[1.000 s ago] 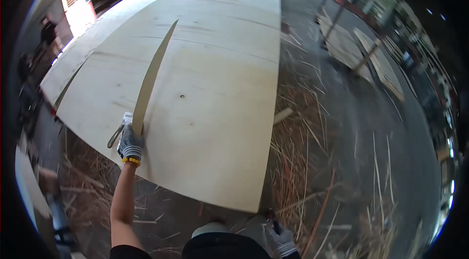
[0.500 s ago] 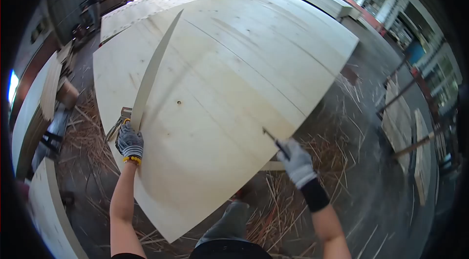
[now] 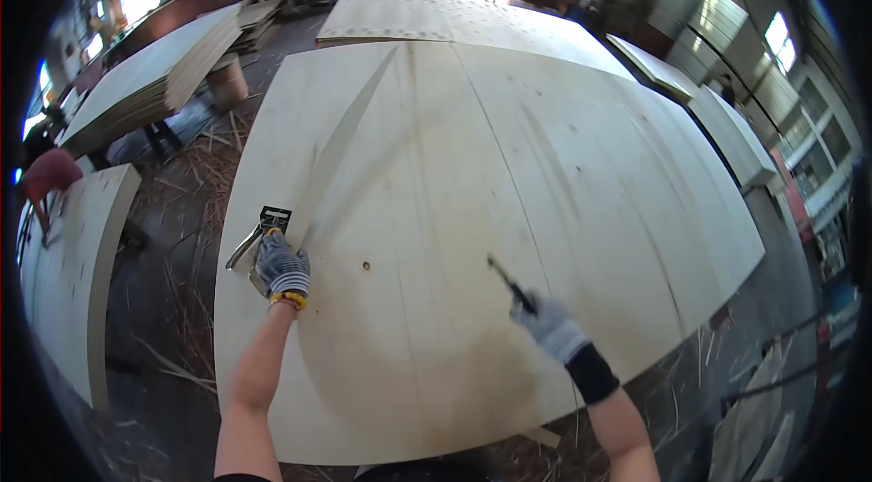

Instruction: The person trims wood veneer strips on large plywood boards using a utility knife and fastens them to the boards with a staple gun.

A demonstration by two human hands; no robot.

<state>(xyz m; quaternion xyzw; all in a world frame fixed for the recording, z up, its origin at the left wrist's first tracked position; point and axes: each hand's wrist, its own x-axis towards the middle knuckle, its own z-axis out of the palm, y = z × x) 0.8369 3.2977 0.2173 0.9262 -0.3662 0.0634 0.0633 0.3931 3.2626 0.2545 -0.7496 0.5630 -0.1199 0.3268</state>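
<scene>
A large pale wood sheet (image 3: 436, 209) lies in front of me, with a small knot and thin dark lines on it. My left hand (image 3: 282, 266), in a striped glove, is closed around a metal hand tool (image 3: 274, 220) and also by the lower end of a long thin veneer strip (image 3: 341, 141), which tapers toward the far edge. My right hand (image 3: 548, 323), in a pale glove, grips a slim knife-like tool (image 3: 510, 284) by its dark handle, its tip pointing up and left over the sheet.
Stacked sheets (image 3: 159, 87) stand at the left, with another stack (image 3: 95, 264) nearer. A person in red (image 3: 50, 175) bends there. Two people stand beyond the far spotted sheet (image 3: 472, 19). More panels (image 3: 736, 137) lie at the right; wood scraps (image 3: 213, 173) litter the floor.
The view has swung left. My right hand has risen from low beside my body to over the sheet with its tool. My left hand still holds the metal tool.
</scene>
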